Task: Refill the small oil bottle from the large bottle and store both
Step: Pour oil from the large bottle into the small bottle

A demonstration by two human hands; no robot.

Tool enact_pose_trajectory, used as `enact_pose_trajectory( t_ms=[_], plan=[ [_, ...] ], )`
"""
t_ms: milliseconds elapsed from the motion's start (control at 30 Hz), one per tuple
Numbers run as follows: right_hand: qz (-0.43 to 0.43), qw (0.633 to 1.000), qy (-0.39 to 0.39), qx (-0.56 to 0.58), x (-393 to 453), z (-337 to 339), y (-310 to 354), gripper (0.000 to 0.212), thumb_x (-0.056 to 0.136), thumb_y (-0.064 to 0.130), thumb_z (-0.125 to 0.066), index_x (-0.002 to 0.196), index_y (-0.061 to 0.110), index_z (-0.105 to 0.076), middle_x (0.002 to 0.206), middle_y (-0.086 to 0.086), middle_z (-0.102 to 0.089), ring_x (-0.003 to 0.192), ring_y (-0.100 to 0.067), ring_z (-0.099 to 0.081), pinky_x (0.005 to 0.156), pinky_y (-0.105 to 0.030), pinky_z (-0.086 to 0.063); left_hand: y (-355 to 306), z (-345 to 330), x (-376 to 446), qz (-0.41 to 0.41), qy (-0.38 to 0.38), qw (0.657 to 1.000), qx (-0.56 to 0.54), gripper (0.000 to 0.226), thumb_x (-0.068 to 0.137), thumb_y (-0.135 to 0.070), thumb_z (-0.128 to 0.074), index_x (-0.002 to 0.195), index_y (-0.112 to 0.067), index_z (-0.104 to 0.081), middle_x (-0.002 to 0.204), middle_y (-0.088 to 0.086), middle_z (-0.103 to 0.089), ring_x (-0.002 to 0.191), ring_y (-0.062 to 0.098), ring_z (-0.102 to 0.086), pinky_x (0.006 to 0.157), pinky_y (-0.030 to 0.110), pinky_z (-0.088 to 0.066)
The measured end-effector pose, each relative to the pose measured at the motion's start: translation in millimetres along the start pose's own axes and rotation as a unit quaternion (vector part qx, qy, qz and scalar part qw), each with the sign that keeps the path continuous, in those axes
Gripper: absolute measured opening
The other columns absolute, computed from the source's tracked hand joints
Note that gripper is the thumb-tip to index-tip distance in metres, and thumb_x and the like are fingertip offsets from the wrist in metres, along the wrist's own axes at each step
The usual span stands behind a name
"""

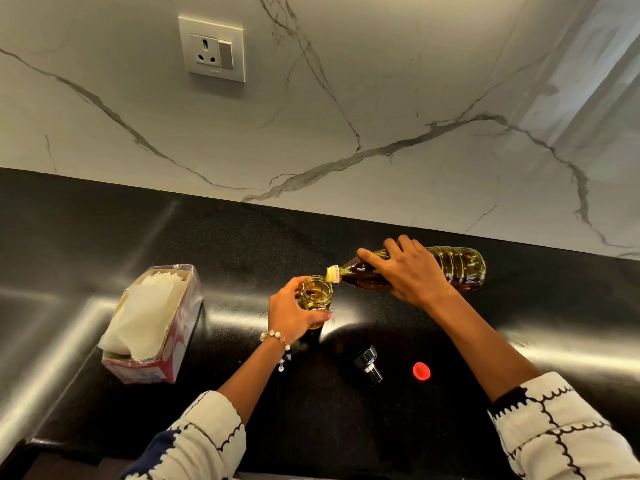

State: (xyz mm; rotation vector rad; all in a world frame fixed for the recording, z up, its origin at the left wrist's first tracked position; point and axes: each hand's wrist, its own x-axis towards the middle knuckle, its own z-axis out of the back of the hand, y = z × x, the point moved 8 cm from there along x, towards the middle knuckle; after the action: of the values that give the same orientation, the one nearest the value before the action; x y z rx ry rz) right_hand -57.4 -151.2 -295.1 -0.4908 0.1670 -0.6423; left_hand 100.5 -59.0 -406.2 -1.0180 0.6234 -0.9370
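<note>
**Oil being poured: refill under way, capping and storing yet to come**

A person is standing at a black desk [242,244], seen from above, and is pouring oil from one bottle into another. The right hand [412,271] is grasping the large bottle [457,268] around its middle, fingers wrapped over the top, and is tipping it almost flat. Its yellow-ringed neck is pointing toward the left hand, with the mouth sitting just over the rim of the small bottle. The large bottle is showing plenty of golden oil along its body.

The left hand [294,313] is gripping the small bottle [315,294], a clear glass container standing upright, fingers and thumb curled around its side. Oil is visible inside it; how full it is cannot be told exactly.

Just below the hands, between the two forearms, two loose closures are lying on the desk: a dark spout top [369,365], probably belonging to the small bottle, and beside it, toward the right arm, a red cap [421,371], probably from the large bottle. Well to the left of the left hand, an opened box of tissues [152,323] is sitting.

Judging by this, both bottles are already opened and filling is in progress. Finishing the pour, refitting both closures and putting both bottles away are all still waiting.
</note>
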Motion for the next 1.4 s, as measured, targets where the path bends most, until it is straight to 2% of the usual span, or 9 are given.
enact_pose_trajectory(
  t_ms=[133, 300, 467, 767, 1233, 1400],
  plan=[
    [0.002, 1.000, 0.003, -0.003, 0.6, -2.0, 0.7, 0.082, 0.084, 0.030, -0.068, 0.149, 0.030, -0.018, 0.128, -0.021, -0.050, 0.113, -0.035, -0.051, 0.092, -0.040, -0.046, -0.1, -0.7, -0.3, 0.001, 0.000, 1.000, -0.001, 0.070, 0.057, -0.022, -0.092, 0.118, -0.021, -0.059, 0.100, -0.011, -0.060, 0.090, 0.000, -0.051, 0.062, -0.004, -0.035],
    [0.006, 1.000, 0.002, 0.002, 0.8, -3.0, 2.4, 0.082, 0.087, 0.029, -0.064, 0.150, 0.030, -0.011, 0.133, -0.020, -0.045, 0.118, -0.034, -0.047, 0.096, -0.040, -0.043, 0.8, -1.7, 0.6, 0.004, 0.000, 1.000, -0.007, 0.071, 0.056, -0.020, -0.092, 0.119, -0.018, -0.060, 0.100, -0.009, -0.062, 0.089, 0.000, -0.052, 0.063, -0.005, -0.036],
    [0.005, 1.000, 0.007, 0.003, 2.0, -6.9, 3.4, 0.085, 0.086, 0.030, -0.066, 0.150, 0.031, -0.010, 0.133, -0.019, -0.045, 0.118, -0.033, -0.047, 0.095, -0.038, -0.043, 1.9, -1.8, 0.3, 0.007, -0.001, 1.000, -0.011, 0.071, 0.056, -0.021, -0.092, 0.119, -0.020, -0.060, 0.101, -0.009, -0.064, 0.091, 0.001, -0.054, 0.063, -0.002, -0.038],
    [0.012, 1.000, 0.015, 0.002, 1.5, -7.8, 3.6, 0.086, 0.087, 0.031, -0.064, 0.150, 0.031, -0.005, 0.135, -0.019, -0.041, 0.120, -0.033, -0.044, 0.098, -0.038, -0.041, 2.1, -1.8, 0.0, 0.002, -0.003, 1.000, -0.006, 0.069, 0.056, -0.021, -0.092, 0.117, -0.020, -0.060, 0.100, -0.009, -0.063, 0.090, 0.002, -0.054, 0.064, -0.005, -0.037],
    [0.013, 1.000, 0.014, 0.014, 0.5, -9.6, 5.8, 0.083, 0.089, 0.028, -0.062, 0.150, 0.031, -0.006, 0.135, -0.019, -0.041, 0.120, -0.032, -0.043, 0.097, -0.038, -0.041, 5.2, -2.7, 1.5, 0.002, -0.008, 1.000, -0.003, 0.070, 0.054, -0.024, -0.093, 0.116, -0.021, -0.061, 0.097, -0.010, -0.063, 0.093, 0.005, -0.057, 0.072, 0.004, -0.036],
    [0.009, 1.000, 0.014, 0.018, 0.1, -11.0, 5.1, 0.083, 0.088, 0.030, -0.063, 0.149, 0.031, -0.006, 0.135, -0.019, -0.041, 0.120, -0.032, -0.044, 0.097, -0.037, -0.041, 5.7, -2.7, 1.3, 0.004, -0.005, 1.000, -0.008, 0.069, 0.054, -0.023, -0.093, 0.115, -0.022, -0.060, 0.098, -0.009, -0.065, 0.090, 0.003, -0.056, 0.067, 0.000, -0.036]
  ],
)
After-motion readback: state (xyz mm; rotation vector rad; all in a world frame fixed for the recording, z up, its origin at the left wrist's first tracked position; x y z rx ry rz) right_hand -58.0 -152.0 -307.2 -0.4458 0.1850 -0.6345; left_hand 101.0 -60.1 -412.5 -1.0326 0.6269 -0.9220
